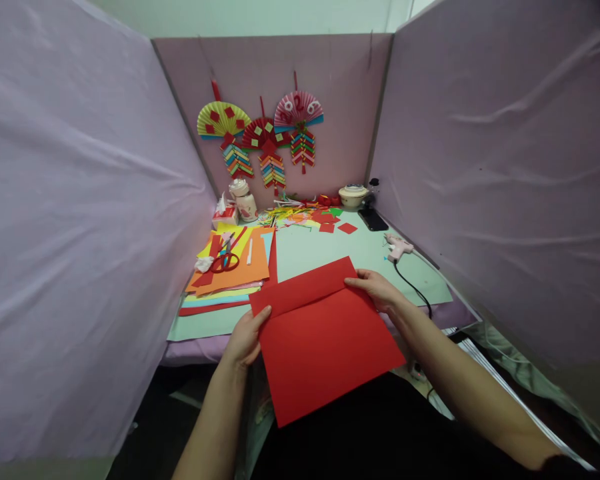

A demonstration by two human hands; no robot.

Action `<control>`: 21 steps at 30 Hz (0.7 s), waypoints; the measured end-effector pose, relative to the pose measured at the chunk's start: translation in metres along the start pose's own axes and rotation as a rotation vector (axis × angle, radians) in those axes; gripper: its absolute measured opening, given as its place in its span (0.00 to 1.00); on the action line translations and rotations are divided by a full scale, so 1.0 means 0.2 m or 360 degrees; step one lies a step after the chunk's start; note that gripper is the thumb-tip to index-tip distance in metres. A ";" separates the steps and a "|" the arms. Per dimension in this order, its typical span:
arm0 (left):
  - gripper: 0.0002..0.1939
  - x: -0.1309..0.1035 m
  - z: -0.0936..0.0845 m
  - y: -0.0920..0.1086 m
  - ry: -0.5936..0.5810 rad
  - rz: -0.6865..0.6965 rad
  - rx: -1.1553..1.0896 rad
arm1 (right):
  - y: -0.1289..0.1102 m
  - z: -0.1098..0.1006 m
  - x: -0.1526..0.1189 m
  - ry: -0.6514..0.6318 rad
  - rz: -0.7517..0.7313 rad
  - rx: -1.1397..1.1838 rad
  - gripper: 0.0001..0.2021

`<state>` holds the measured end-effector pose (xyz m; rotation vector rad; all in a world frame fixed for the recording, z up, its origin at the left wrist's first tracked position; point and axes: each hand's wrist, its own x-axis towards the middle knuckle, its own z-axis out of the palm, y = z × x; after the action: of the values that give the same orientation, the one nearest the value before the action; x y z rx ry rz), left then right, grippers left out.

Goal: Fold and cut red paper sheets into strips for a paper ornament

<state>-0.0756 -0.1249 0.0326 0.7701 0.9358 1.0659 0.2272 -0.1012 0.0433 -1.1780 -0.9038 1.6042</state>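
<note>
You have the red sheet [330, 353] between your two hands, directly in front of you; in view it spans the near edge of the worktop [313, 250], its lower part over your dark clothing [350, 427]. A band along its far side looks folded over, with a slanting edge line across the paper. The fingers of your left hand [245, 337] pinch the sheet's left edge, thumb on top; those of your right hand [377, 290] pinch its right edge near the far corner, thumb on top too.

Left of the red sheet and beyond it lies a pile of coloured paper [255, 273], carrying red-handled scissors [227, 251], a white pen-like stick [250, 252] and a crumpled tissue [203, 265]. Right of the red sheet and farther off lie a pink glue gun [399, 247] and, past it, a black phone [373, 220]. Straight beyond the red sheet you have small red squares [347, 228] and a heap of paper strips [285, 217]. Farther beyond it stand a tissue box [225, 217], a pale bottle [245, 203] and a lidded bowl [353, 197]. Highest beyond the red sheet, yellow [224, 119], red [254, 135] and pink [299, 110] paper fans hang against the back panel [347, 107].
</note>
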 end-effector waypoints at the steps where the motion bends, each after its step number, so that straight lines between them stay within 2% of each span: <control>1: 0.22 0.01 0.00 -0.01 -0.0008 -0.0011 0.0006 | 0.00 0.00 0.00 0.0008 0.0001 0.0001 0.18; 5: 0.23 0.01 -0.01 -0.04 -0.0036 -0.0013 0.0034 | 0.01 0.01 0.00 0.0013 -0.0058 0.0014 0.18; 8: 0.25 0.01 -0.05 -0.01 -0.0129 -0.0043 0.0096 | 0.00 0.01 -0.01 0.0023 -0.0162 0.0021 0.20; 11: 0.31 0.00 -0.11 0.15 -0.0205 -0.0006 0.0325 | -0.03 0.01 -0.03 0.0030 -0.0336 -0.0014 0.20; 13: 0.39 -0.02 -0.10 0.30 -0.0105 0.0200 0.0592 | -0.05 0.02 -0.06 0.0008 -0.0445 -0.0080 0.18; 15: 0.45 -0.05 -0.03 0.44 -0.0058 0.0451 0.0888 | -0.06 0.05 -0.10 -0.0030 -0.0541 -0.0183 0.15; 17: 0.48 -0.07 0.09 0.52 -0.0172 0.0616 0.1100 | -0.06 0.09 -0.14 -0.0065 -0.0621 -0.0323 0.13; 19: 0.47 -0.07 0.24 0.53 -0.0389 0.0680 0.1265 | -0.05 0.13 -0.19 -0.0094 -0.0669 -0.0444 0.12; 21: 0.47 -0.04 0.37 0.51 -0.0606 0.0622 0.1504 | -0.03 0.17 -0.22 -0.0116 -0.0685 -0.0512 0.11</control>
<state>-0.0471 -0.1079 0.1543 1.9257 0.9583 0.7147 0.2013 -0.1421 0.0708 -1.0495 -1.3966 1.1863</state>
